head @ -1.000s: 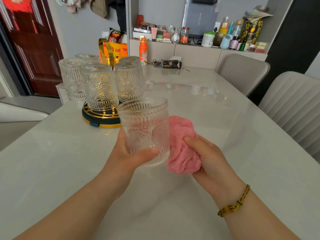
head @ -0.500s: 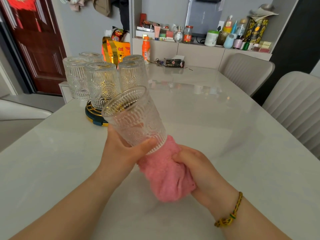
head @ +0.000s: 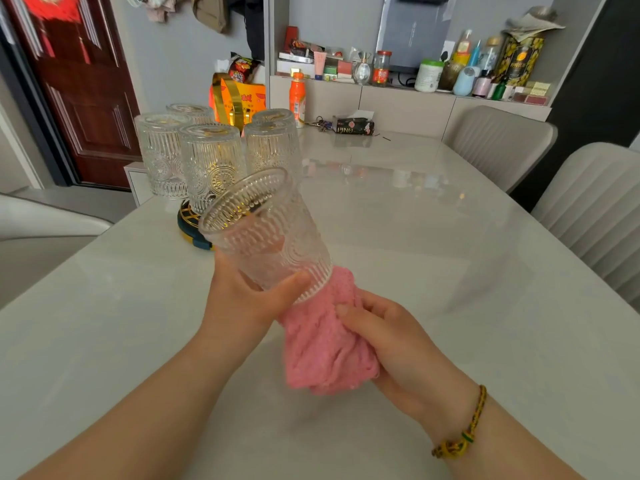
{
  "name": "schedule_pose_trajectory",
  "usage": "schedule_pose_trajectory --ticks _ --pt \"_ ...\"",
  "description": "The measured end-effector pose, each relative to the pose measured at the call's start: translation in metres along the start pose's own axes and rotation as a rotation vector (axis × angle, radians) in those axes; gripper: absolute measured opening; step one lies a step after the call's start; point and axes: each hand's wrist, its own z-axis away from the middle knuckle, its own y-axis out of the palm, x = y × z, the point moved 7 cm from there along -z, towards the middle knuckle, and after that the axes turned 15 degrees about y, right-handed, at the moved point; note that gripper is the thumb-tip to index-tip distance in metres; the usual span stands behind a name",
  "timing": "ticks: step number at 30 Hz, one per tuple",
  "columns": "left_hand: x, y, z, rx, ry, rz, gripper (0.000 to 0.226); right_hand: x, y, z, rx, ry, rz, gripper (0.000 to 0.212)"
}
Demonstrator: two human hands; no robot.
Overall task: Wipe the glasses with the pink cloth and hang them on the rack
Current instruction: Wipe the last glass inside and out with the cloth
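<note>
Pale table (head: 450,271) spreading out under both hands, and just beyond the left hand sits the rack (head: 189,227), four hung glasses (head: 211,168) on it mouth-down. Nearer in, I've got the glass (head: 266,237) lifted off the table and tilted, rim pointing up and away toward the rack, base dropped toward the right hand. Pink cloth (head: 325,348) is bunched right against that base, touching it, hanging down between the two hands. Looks to me like the base wipe is the step in hand, and this one is not yet hung. To do it well I'd press the cloth flat to the bottom and turn the glass against it, working into the ribbed pattern, where I'd expect smears to stay. I'd hold firm but low, since ribbed glass could slip, and take care the rim doesn't swing into the hung ones just behind it. Left hand (head: 242,299) grips the lower wall, thumb laid across the front, fingers wrapped behind. Right hand (head: 391,344) is curled round the wad of cloth, knuckles up, thumb on top of the fabric. Braided bracelet (head: 460,434) on that wrist.
</note>
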Motion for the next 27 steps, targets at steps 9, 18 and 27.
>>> schedule_pose_trajectory --ticks 9,18,27 --pt "-0.004 0.017 0.010 0.085 0.011 0.037 0.081 0.016 -0.022 -0.002 -0.138 -0.128 -0.151 0.021" --pt "0.003 0.000 -0.002 0.013 -0.008 0.004 0.089 0.003 -0.011 -0.003 -0.079 0.046 -0.002 0.010" --pt "0.003 0.010 0.004 0.067 -0.049 0.030 0.073 0.000 -0.007 -0.006 0.003 0.031 -0.104 0.025"
